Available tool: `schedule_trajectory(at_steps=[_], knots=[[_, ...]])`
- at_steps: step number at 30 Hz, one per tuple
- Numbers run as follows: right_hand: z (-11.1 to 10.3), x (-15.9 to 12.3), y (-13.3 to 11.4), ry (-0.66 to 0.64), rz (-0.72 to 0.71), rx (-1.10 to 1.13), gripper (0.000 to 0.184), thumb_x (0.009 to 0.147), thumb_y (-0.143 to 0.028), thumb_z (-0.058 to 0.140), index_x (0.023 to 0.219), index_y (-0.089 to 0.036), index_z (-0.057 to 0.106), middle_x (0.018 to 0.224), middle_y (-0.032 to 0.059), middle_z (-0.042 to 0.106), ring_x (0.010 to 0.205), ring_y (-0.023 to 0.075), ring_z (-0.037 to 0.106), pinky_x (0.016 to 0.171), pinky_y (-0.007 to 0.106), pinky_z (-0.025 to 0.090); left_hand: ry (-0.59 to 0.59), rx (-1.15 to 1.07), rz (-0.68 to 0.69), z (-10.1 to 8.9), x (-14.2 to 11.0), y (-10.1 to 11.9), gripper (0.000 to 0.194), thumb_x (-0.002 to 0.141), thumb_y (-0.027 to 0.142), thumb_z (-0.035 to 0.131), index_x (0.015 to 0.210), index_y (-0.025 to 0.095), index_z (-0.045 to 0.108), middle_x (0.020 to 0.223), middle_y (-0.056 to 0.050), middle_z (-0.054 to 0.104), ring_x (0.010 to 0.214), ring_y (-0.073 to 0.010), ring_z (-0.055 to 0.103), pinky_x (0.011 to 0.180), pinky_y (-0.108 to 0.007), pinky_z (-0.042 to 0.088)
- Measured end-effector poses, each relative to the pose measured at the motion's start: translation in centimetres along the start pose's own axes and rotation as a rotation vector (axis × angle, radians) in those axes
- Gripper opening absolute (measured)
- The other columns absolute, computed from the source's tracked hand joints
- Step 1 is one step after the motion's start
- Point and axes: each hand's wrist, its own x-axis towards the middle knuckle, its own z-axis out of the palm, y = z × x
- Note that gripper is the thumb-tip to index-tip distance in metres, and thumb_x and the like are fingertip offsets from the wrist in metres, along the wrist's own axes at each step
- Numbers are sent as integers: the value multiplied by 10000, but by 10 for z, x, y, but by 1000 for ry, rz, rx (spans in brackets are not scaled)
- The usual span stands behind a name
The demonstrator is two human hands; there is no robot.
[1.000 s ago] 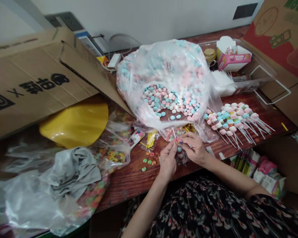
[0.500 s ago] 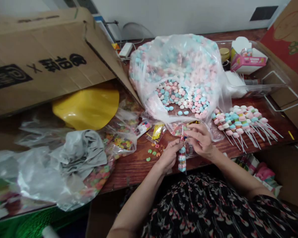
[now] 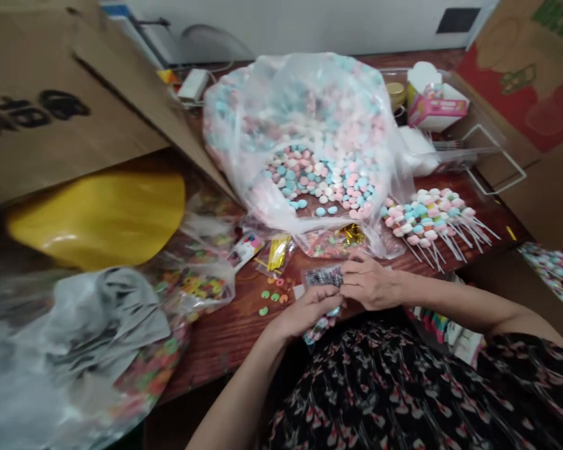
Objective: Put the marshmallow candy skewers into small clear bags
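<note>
My left hand (image 3: 303,314) is closed around a candy skewer (image 3: 319,329) in a clear wrapper; its pastel pieces hang out below my fingers toward my lap. Right beside it, my right hand (image 3: 368,284) is pinched at the wrapper's upper end, its fingertips meeting my left fingers. What exactly the right fingers grip is partly hidden. Behind the hands lies a clear packet with dark print (image 3: 323,276). Farther back, gold twist ties (image 3: 353,234) rest on a bag of candy rings (image 3: 326,244).
A big open plastic bag of pastel candies (image 3: 304,94) fills the back middle. To its right lie several candy skewers (image 3: 429,215) near a clear bin (image 3: 485,147). A cardboard box (image 3: 60,94), yellow sheet (image 3: 103,215) and grey cloth (image 3: 117,319) occupy the left. Loose candy rings (image 3: 275,297) dot the table.
My view has shifted, so the table's things sit farther left. Both hands have come lower and closer to my body. The wrapped skewer, upright before, now tilts and is more covered by my fingers.
</note>
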Motion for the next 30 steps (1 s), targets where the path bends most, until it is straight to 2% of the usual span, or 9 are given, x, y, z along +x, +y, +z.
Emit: schedule_trajectory(at_steps=[4, 7, 11, 13, 15, 21, 24, 26, 30], knots=[[11, -5, -10, -163, 375, 130, 188, 876, -210, 523, 730, -164, 632, 717, 31, 621, 764, 163, 459, 748, 329, 304, 271, 553, 317, 12, 5, 0, 222, 870, 349, 560, 770, 173, 649, 790, -60, 625, 765, -176, 558, 725, -283, 442], [9, -11, -17, -41, 458, 103, 154, 891, -213, 538, 799, -166, 653, 808, 40, 652, 849, 173, 500, 770, 329, 308, 363, 638, 381, 15, 9, 1, 251, 883, 319, 510, 709, 174, 619, 717, -40, 584, 713, -161, 520, 720, -285, 420], [3, -23, -20, 207, 283, -98, 205, 917, -216, 526, 1092, -229, 631, 1083, 40, 663, 1125, 228, 465, 922, 425, 255, 162, 237, 153, 6, 9, 8, 297, 881, 419, 513, 743, 169, 597, 634, 1, 563, 576, -119, 500, 574, -233, 401], [6, -29, -17, 218, 178, -89, 180, 927, -185, 486, 1006, -223, 643, 927, 16, 675, 1042, 197, 493, 938, 435, 242, 9, 83, -20, 4, 9, 11, 312, 849, 460, 559, 756, 165, 599, 631, 3, 588, 500, -103, 492, 489, -212, 356], [14, -33, -13, 176, 131, -31, 188, 913, -155, 468, 860, -208, 640, 745, -7, 641, 906, 172, 503, 922, 424, 250, -35, 85, -73, 6, 9, 12, 305, 823, 460, 601, 760, 162, 623, 654, -8, 621, 483, -99, 499, 466, -208, 343], [14, -30, 0, 90, 342, 319, 208, 930, -201, 509, 788, -190, 662, 705, -6, 645, 760, 145, 501, 776, 315, 308, 332, 522, 395, 19, 13, 7, 243, 847, 340, 592, 724, 169, 714, 678, -38, 633, 675, -137, 552, 664, -251, 439], [-4, -24, 21, 182, 441, 358, 203, 949, -235, 514, 852, -185, 685, 791, 13, 661, 810, 151, 513, 787, 311, 326, 411, 286, 303, 16, 13, 2, 249, 838, 375, 613, 724, 165, 683, 597, -9, 592, 537, -103, 510, 530, -216, 417], [-13, -16, 38, 253, 561, 165, 175, 932, -225, 529, 916, -196, 701, 922, 42, 677, 938, 194, 495, 831, 356, 302, 459, -27, 164, 12, 15, -2, 262, 808, 428, 650, 774, 169, 655, 552, 19, 567, 411, -77, 438, 391, -184, 332], [-7, 8, 62, 29, 555, -172, 174, 880, -157, 532, 870, -177, 705, 973, 92, 661, 1033, 264, 428, 856, 435, 256, 511, -453, 152, 10, 21, -4, 301, 708, 409, 756, 764, 149, 616, 651, 5, 625, 437, -78, 524, 375, -174, 380]])
